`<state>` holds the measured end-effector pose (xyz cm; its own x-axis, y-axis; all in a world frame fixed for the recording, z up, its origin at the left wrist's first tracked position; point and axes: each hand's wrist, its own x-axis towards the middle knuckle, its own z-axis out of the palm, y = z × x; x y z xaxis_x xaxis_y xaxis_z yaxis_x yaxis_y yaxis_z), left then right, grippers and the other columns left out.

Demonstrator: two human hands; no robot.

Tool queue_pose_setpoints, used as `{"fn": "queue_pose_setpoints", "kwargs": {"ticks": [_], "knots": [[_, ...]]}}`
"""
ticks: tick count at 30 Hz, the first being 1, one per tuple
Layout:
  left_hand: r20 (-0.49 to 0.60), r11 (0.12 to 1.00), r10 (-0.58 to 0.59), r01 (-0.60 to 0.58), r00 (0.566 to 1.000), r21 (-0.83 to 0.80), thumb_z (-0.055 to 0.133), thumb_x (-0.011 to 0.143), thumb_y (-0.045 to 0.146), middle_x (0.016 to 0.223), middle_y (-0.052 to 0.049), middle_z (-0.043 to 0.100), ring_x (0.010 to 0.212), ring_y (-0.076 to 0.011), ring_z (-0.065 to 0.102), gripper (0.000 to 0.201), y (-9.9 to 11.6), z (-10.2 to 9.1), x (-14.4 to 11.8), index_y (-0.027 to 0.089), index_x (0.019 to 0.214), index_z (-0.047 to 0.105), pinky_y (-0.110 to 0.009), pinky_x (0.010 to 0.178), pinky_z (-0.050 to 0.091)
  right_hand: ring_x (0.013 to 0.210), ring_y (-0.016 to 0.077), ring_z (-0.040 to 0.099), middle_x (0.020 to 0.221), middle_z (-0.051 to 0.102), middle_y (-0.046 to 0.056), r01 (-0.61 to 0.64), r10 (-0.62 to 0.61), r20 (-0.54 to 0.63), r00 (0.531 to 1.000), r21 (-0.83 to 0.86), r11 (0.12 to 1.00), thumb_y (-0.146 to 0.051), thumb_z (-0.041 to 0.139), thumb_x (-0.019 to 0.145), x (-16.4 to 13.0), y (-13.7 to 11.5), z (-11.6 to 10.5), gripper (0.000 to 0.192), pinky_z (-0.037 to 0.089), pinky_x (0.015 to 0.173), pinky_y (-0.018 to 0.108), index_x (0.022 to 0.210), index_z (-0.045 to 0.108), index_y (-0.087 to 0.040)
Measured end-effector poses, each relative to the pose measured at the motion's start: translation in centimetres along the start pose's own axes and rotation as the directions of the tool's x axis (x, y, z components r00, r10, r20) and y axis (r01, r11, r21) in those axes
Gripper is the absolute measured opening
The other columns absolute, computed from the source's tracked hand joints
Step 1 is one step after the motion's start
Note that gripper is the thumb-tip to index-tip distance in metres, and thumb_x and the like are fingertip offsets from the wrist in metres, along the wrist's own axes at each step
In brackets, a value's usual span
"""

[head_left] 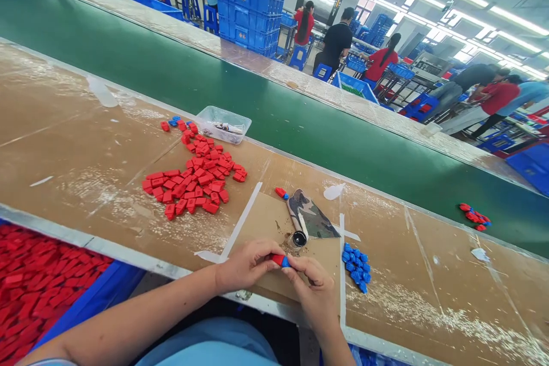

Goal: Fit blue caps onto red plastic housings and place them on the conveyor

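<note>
My left hand pinches a small red plastic piece between thumb and fingers. My right hand grips the blue plastic piece at the red one's right end; the two touch. Just beyond my fingers is a small round pot with a dark inside, and a white stick leans over it. Behind the pot lies a camouflage cloth. One red piece with a blue end rests at the cloth's left. A small heap of blue pieces sits right of my right hand.
A big pile of red pieces lies left, by a clear plastic tray. Beyond runs a green conveyor belt, carrying several red-and-blue pieces at right. A blue crate of red pieces stands lower left. Co-workers sit far off.
</note>
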<state>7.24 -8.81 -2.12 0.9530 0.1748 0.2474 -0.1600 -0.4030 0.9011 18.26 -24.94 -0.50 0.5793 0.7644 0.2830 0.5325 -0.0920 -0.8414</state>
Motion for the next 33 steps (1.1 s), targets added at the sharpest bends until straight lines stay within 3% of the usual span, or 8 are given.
{"fn": "queue_pose_setpoints", "kwargs": {"ticks": [5, 9, 16, 20, 26, 33], "knots": [[0.062, 0.999, -0.032, 0.029, 0.998, 0.044, 0.042, 0.095, 0.032, 0.099, -0.008, 0.064, 0.091, -0.019, 0.057, 0.024, 0.4, 0.0, 0.2, 0.018, 0.107, 0.057, -0.029, 0.083, 0.044, 0.077, 0.0196, 0.071, 0.085, 0.075, 0.006, -0.037, 0.039, -0.048, 0.998, 0.029, 0.999, -0.027, 0.068, 0.079, 0.3, -0.9, -0.4, 0.013, 0.06, 0.071, 0.031, 0.09, 0.075, -0.025], [0.163, 0.982, -0.043, 0.012, 0.986, 0.188, 0.033, 0.097, 0.033, 0.09, -0.008, 0.06, 0.083, -0.0191, 0.052, 0.028, 1.1, -0.3, 0.0, 0.017, 0.098, 0.055, -0.028, 0.076, 0.041, 0.076, 0.0189, 0.07, 0.085, 0.075, 0.006, -0.055, 0.06, -0.056, 0.997, 0.083, 0.995, -0.03, 0.068, 0.079, -0.2, -1.0, -0.3, 0.014, 0.06, 0.068, 0.029, 0.09, 0.075, -0.024], [0.279, 0.962, -0.072, -0.007, 0.958, 0.274, 0.033, 0.097, 0.034, 0.084, -0.006, 0.059, 0.076, -0.0185, 0.05, 0.025, 1.9, -0.2, -1.0, 0.018, 0.09, 0.051, -0.027, 0.068, 0.037, 0.077, 0.0214, 0.071, 0.085, 0.075, 0.009, -0.291, 0.279, 0.087, 0.956, 0.209, 0.934, -0.045, 0.07, 0.077, -1.8, -0.6, -0.5, 0.033, 0.061, 0.071, 0.032, 0.098, 0.073, -0.02], [0.293, 0.967, -0.057, -0.02, 0.954, 0.253, 0.027, 0.099, 0.037, 0.083, -0.006, 0.057, 0.076, -0.019, 0.05, 0.032, 2.2, -0.3, -1.2, 0.018, 0.089, 0.051, -0.028, 0.069, 0.036, 0.077, 0.0227, 0.072, 0.084, 0.075, 0.01, -0.38, 0.329, 0.218, 0.919, 0.265, 0.886, -0.045, 0.068, 0.079, -2.2, -0.8, -0.6, 0.03, 0.06, 0.073, 0.035, 0.093, 0.075, -0.02], [0.306, 0.981, -0.036, -0.025, 0.951, 0.194, 0.023, 0.1, 0.041, 0.08, -0.006, 0.055, 0.075, -0.0186, 0.048, 0.037, 2.9, -0.5, -1.3, 0.019, 0.085, 0.05, -0.028, 0.069, 0.036, 0.067, 0.0184, 0.068, 0.073, 0.072, 0.005, -0.321, 0.315, 0.06, 0.947, 0.209, 0.924, -0.05, 0.069, 0.077, -2.9, -1.6, -0.3, 0.029, 0.057, 0.062, 0.027, 0.086, 0.077, -0.025], [0.308, 0.986, -0.02, -0.032, 0.951, 0.163, 0.022, 0.1, 0.039, 0.084, -0.007, 0.057, 0.078, -0.019, 0.05, 0.036, 2.8, 0.0, -1.7, 0.018, 0.088, 0.049, -0.028, 0.073, 0.038, 0.063, 0.0163, 0.067, 0.069, 0.072, 0.003, -0.229, 0.214, 0.134, 0.968, 0.106, 0.968, -0.045, 0.066, 0.081, -2.4, -2.0, -0.7, 0.021, 0.054, 0.057, 0.023, 0.081, 0.078, -0.027]]}}
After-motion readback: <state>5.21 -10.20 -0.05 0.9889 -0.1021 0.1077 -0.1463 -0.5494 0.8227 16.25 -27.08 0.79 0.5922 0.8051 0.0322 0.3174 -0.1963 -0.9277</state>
